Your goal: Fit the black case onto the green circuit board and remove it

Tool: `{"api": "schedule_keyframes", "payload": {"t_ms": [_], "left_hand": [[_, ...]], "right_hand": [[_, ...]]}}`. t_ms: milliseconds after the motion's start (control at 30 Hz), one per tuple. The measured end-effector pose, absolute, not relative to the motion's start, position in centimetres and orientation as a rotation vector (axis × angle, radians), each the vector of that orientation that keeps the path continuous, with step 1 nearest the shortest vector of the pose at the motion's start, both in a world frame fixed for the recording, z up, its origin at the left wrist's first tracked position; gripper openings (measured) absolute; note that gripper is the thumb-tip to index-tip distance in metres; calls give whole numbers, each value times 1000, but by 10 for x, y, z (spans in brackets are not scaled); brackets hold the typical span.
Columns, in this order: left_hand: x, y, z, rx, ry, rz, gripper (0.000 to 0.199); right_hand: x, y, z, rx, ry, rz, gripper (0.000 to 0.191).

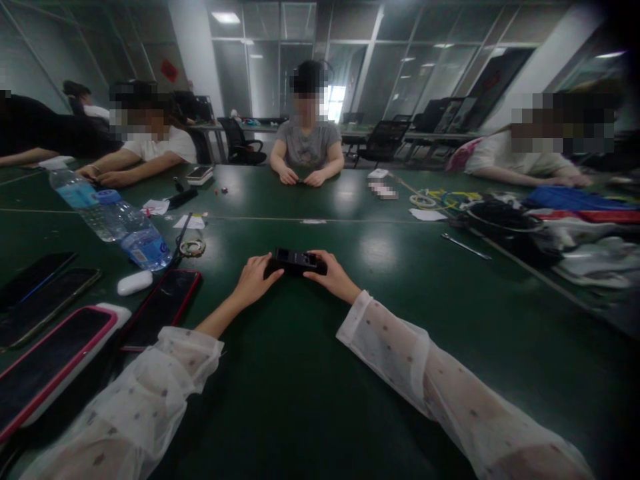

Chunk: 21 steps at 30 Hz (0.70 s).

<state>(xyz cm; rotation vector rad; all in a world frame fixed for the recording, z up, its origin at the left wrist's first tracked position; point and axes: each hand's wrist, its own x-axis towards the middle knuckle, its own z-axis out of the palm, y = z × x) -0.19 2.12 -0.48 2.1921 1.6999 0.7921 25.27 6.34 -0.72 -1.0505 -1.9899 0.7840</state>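
A small black device (296, 259) with a boxy shape lies crosswise at the middle of the dark green table (310, 373). My left hand (257, 280) grips its left end, with the thumb on the near side and the fingers behind. Around the right end is my right hand (334, 273), its thumb also on the near side. Both hands are low at the tabletop, and the underside of the device is hidden. Sheer white dotted sleeves cover my forearms.
Water bottles (137, 230), a white case (135, 283) and several phones (167, 303) lie at left. A wrench (465, 246), cables (440, 200) and piled bags (590, 247) are at right. Several people sit around the table, one person (306, 147) opposite.
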Motion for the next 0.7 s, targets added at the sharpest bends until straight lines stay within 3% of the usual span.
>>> {"api": "schedule_keyframes", "payload": {"t_ms": [400, 700], "left_hand": [[-4, 24, -8, 2215, 1693, 791, 65], [-5, 22, -6, 2260, 1664, 819, 53]], "right_hand": [[251, 63, -6, -1019, -1983, 779, 54], [253, 64, -8, -1001, -1777, 722, 51]]}}
